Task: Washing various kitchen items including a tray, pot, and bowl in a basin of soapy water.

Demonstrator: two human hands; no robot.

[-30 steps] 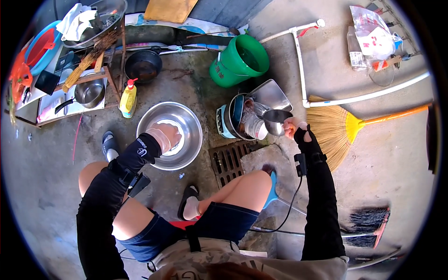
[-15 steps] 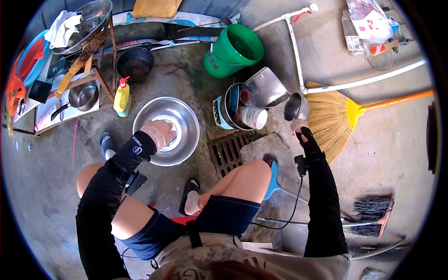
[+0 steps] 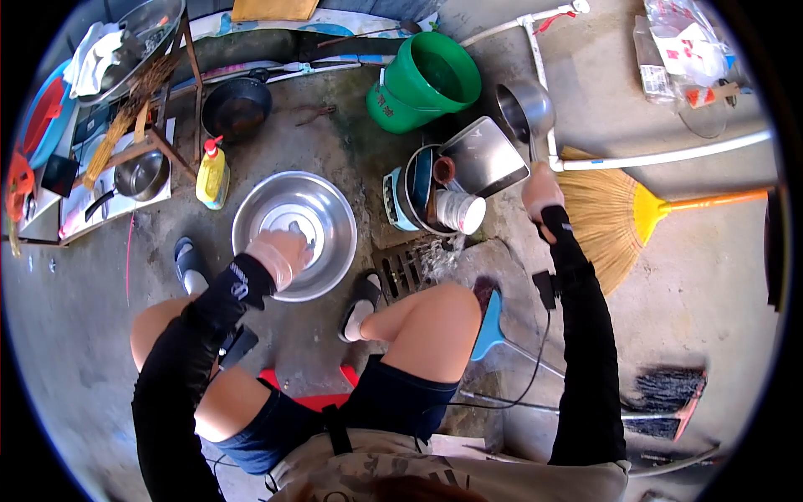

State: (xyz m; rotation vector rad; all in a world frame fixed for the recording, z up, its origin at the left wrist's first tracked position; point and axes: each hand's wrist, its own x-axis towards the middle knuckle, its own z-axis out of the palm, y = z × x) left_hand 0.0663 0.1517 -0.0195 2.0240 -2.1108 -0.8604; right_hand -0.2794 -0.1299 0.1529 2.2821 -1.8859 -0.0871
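Observation:
My left hand (image 3: 283, 253), in a thin see-through glove, reaches down into a wide metal basin (image 3: 336, 213) on the floor. Its fingers are curled over a small greyish thing against the basin's bottom, mostly hidden by the hand. Out to the right, my right hand (image 3: 544, 191) is closed around the handle of a metal water ladle (image 3: 544, 109). The ladle's bowl is beyond that hand, tilted, with its dark inside facing left. Right of the basin, water (image 3: 441, 255) splashes over a slotted floor drain (image 3: 400, 272).
A green bucket (image 3: 389, 109) stands at the back, behind a tub of containers with a metal tray (image 3: 489, 155). A yellow bottle (image 3: 213, 180) and a black pan (image 3: 237, 109) are beyond the basin. A straw broom (image 3: 606, 209) and white pipe (image 3: 669, 156) lie right.
My right hand has moved the ladle away from me, toward the green bucket, and turned it. Water now splashes at the drain. My left hand stays in the basin, shifted slightly nearer me.

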